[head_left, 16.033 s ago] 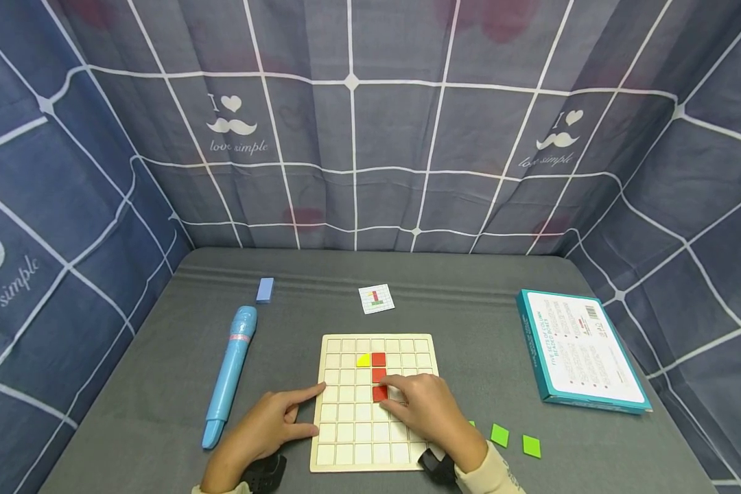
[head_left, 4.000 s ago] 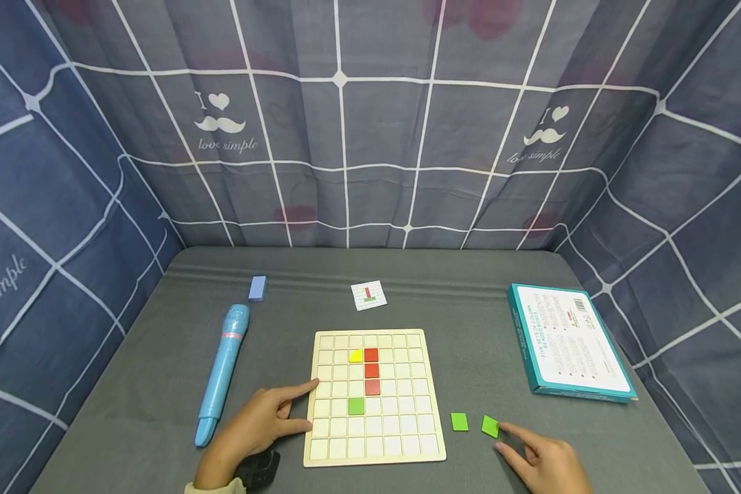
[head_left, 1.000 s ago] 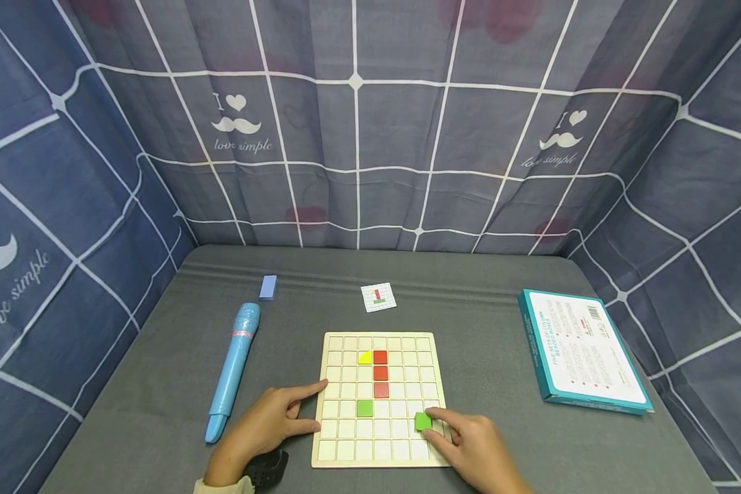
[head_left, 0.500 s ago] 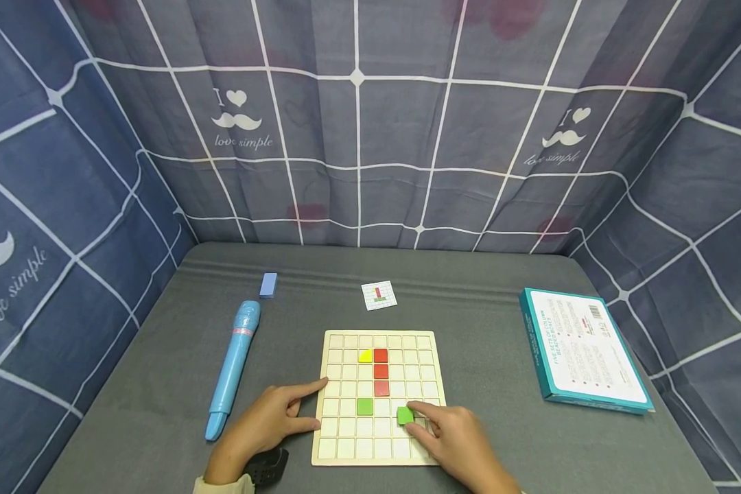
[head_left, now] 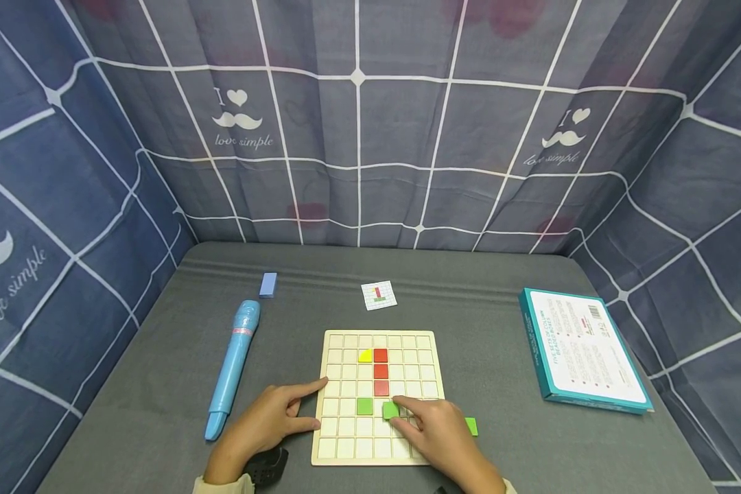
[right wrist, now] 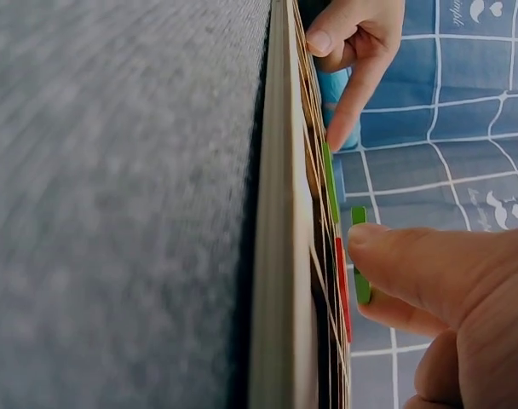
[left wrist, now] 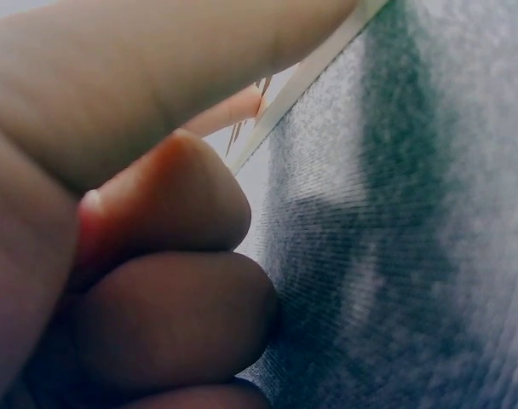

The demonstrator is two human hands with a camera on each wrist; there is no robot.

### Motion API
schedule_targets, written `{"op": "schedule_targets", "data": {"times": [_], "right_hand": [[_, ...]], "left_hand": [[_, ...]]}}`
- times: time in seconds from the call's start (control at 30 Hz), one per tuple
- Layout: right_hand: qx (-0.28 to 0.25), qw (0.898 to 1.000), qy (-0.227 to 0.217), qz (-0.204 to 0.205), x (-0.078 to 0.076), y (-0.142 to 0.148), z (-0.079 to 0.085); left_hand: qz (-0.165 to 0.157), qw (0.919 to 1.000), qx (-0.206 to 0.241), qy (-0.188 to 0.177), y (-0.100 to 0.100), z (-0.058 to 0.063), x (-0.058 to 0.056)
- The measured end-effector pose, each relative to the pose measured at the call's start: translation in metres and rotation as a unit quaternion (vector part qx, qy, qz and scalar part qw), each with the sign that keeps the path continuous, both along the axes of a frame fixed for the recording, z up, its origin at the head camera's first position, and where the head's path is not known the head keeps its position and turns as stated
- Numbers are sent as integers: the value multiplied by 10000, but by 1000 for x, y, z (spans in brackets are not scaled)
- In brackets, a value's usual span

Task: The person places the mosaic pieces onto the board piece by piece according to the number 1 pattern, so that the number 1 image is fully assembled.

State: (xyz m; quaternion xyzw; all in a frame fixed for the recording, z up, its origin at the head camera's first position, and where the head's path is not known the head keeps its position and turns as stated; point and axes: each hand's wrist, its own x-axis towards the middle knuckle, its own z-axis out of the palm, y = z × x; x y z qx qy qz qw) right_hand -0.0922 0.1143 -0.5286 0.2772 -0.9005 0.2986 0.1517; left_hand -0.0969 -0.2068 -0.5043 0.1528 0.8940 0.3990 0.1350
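My right hand (head_left: pixel 441 429) pinches a green square tile (head_left: pixel 390 410) between thumb and fingertip, over the pale wooden grid board (head_left: pixel 346 449). In the right wrist view, a gap shows between this tile (right wrist: pixel 363 288) and the board's surface. On the board lie another green tile (head_left: pixel 364 406), a column of three red tiles (head_left: pixel 381 371) and a yellow piece (head_left: pixel 366 356) left of the top red one. My left hand (head_left: pixel 272 422) touches the board's left edge with straight index finger and thumb; its other fingers are curled under, seen close in the left wrist view.
One more green tile (head_left: pixel 471 427) lies right of the board, partly behind my right wrist. A small pattern card (head_left: pixel 379 296) lies behind the board. To the left are a blue pen-shaped stick (head_left: pixel 231 370) and a blue block (head_left: pixel 268 285); to the right, a teal-edged box (head_left: pixel 583 350).
A green tile was added to the board below and left of the red column since the oldest frame. My right hand has since carried another from the right, leftward over the board. My left hand stays.
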Motion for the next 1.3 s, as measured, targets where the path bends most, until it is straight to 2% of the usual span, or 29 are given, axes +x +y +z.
{"op": "schedule_targets", "data": {"times": [0.17,0.43,0.7,0.9,1.1,1.3], "right_hand": [[3,10000,-93,-21,-1,-5,-1],[-26,9998,124,-127,-3,-13,0],[66,9984,-345,-447,-1,-14,3],[66,9977,-407,-546,-1,-15,3],[134,9973,-244,-686,0,-19,2],[185,9948,-384,-928,0,-23,3]], "left_hand": [[6,10000,-3,-43,1,0,0],[30,10000,26,-59,1,1,0],[40,10000,36,-44,1,1,0],[54,10000,11,-33,1,1,0],[19,10000,43,-45,1,0,0],[3,10000,65,5,1,0,-1]]}}
